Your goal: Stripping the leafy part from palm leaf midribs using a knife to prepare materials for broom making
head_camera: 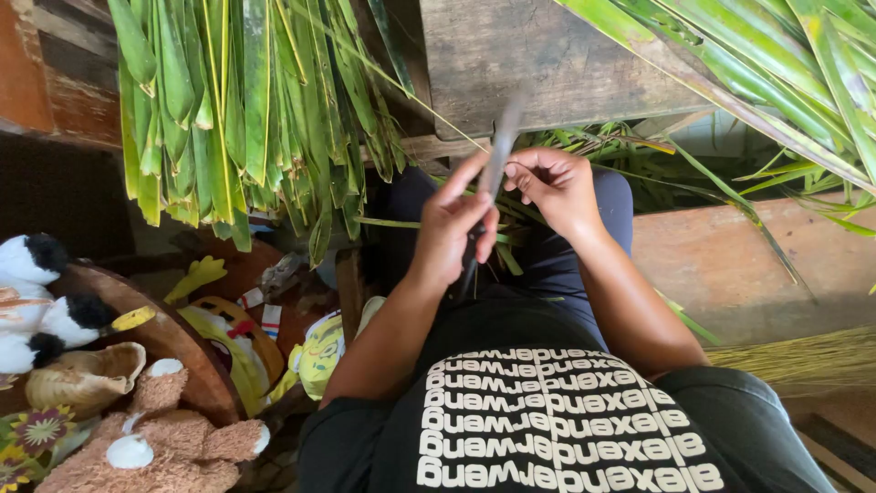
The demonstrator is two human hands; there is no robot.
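Green palm leaf strip (429, 222) lies pinched in my right hand (554, 185); my left hand (453, 228) grips a blurred knife (497, 151). Woven basket (87, 376) sits near left, contents unclear.

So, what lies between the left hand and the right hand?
In the head view, a thin grey blade-like strip, blurred, rises between the left hand and the right hand; both hands touch it.

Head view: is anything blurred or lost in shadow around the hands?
Head view: the grey blade-like strip between the left hand and right hand is motion-blurred, its upper end smeared; both hands are fairly sharp. Light is soft daylight without glare on the hanging green leaves; the lap beneath the hands is dark.
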